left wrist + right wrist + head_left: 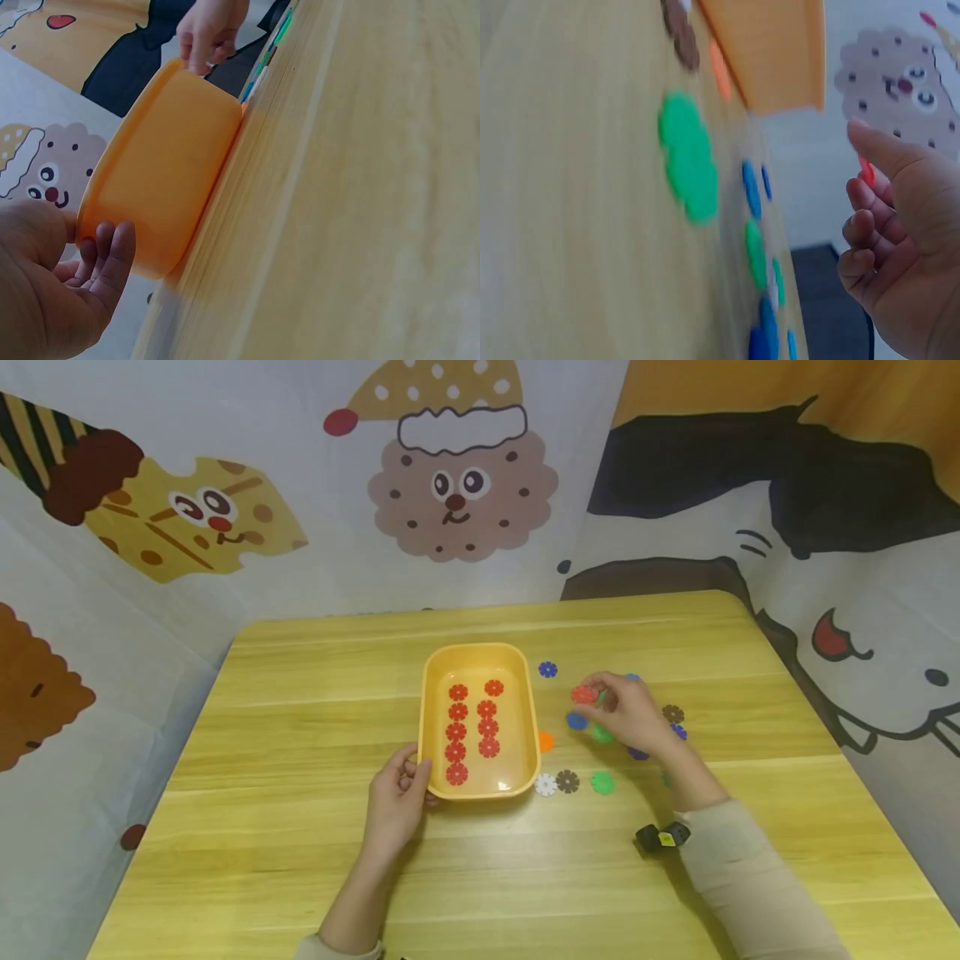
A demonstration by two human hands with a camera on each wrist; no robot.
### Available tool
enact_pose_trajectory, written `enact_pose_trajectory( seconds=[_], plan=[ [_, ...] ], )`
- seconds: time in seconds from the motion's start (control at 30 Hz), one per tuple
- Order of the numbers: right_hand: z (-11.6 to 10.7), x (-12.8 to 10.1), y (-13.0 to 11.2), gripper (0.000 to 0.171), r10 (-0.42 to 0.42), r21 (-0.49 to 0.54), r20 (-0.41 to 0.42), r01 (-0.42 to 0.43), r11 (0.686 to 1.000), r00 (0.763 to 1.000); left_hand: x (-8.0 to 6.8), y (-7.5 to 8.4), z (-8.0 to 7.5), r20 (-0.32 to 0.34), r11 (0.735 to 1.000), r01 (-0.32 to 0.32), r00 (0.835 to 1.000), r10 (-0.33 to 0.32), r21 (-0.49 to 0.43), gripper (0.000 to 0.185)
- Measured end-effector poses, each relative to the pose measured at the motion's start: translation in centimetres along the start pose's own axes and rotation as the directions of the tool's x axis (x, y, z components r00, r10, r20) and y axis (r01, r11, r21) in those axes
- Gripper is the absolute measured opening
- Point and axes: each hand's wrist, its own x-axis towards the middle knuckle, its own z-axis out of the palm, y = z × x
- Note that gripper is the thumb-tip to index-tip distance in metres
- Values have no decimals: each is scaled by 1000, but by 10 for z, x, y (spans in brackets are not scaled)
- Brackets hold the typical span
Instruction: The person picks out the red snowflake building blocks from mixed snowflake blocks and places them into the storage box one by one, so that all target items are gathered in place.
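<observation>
An orange tray [527, 727] sits mid-table and holds two rows of red flower-shaped discs [457, 731]. My left hand [399, 793] grips the tray's near left corner, fingers curled against its wall [150, 187]. To the right of the tray, my right hand [626, 710] pinches a red disc [582, 695] at its fingertips, lifted a little above the table. In the right wrist view that red disc [865, 171] peeks out behind the thumb.
Loose discs lie on the wooden table [300, 860] right of the tray: blue [547, 669], orange [545, 742], white [545, 785], brown [567, 781], green [602, 782]. Cartoon-print cloth walls surround the table. A black wrist device [662, 837] sits on the right arm.
</observation>
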Motion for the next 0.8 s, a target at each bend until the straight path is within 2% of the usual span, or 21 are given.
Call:
enact_pose_trajectory(
  seconds=[0.23,0.43,0.67,0.8],
  plan=[
    [15,4,-31,37,-24,124,61,16,992,998,1,0,0,-4,1000,3,1000,-3,2,40],
    [27,6,-47,36,-103,177,110,82,981,989,0,1,1,-9,1000,11,1000,-11,5,39],
    [35,9,-56,34,-171,181,97,151,972,981,0,0,0,-7,1000,4,1000,-4,-3,40],
    [37,12,-61,35,-195,175,128,171,970,973,1,0,0,-5,1000,10,1000,-10,-8,42]
  ],
)
